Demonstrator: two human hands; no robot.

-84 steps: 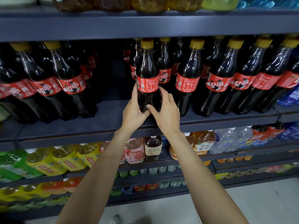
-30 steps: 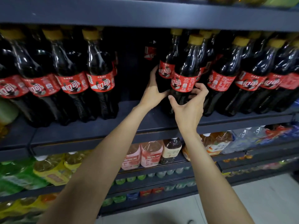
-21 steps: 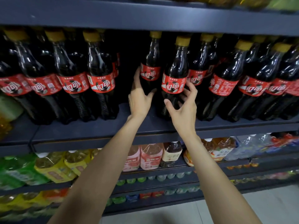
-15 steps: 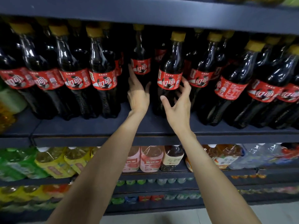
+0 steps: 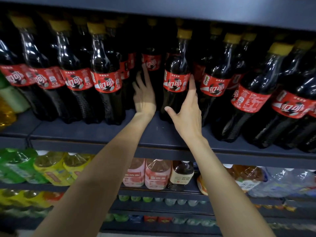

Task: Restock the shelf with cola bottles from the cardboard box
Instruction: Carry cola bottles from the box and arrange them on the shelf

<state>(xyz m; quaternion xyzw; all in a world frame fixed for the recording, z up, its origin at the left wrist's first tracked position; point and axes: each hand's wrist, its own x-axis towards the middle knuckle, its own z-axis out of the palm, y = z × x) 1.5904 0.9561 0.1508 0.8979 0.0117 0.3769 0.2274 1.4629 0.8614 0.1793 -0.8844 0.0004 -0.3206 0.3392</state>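
Dark cola bottles with red labels and yellow caps line the dark shelf [image 5: 89, 132]. One front cola bottle [image 5: 177, 72] stands upright at the middle. My right hand [image 5: 186, 113] lies against its right side with straight fingers, the thumb spread toward its base. Behind and to the left stands a rear cola bottle [image 5: 151, 60], deeper in the row. My left hand [image 5: 144, 96] reaches into the gap beside it, straight fingers touching its lower body. The cardboard box is out of view.
Cola rows [image 5: 77, 79] fill the shelf to the left and cola rows [image 5: 256, 100] to the right. The shelf above [image 5: 171, 7] hangs close over the caps. Lower shelves hold yellow, green, pink and clear drink bottles [image 5: 157, 175].
Both bottles have slid left along the shelf toward the left row. The left-hand bottle went deeper into the gap. My fingers have straightened from gripping to resting flat against the bottles.
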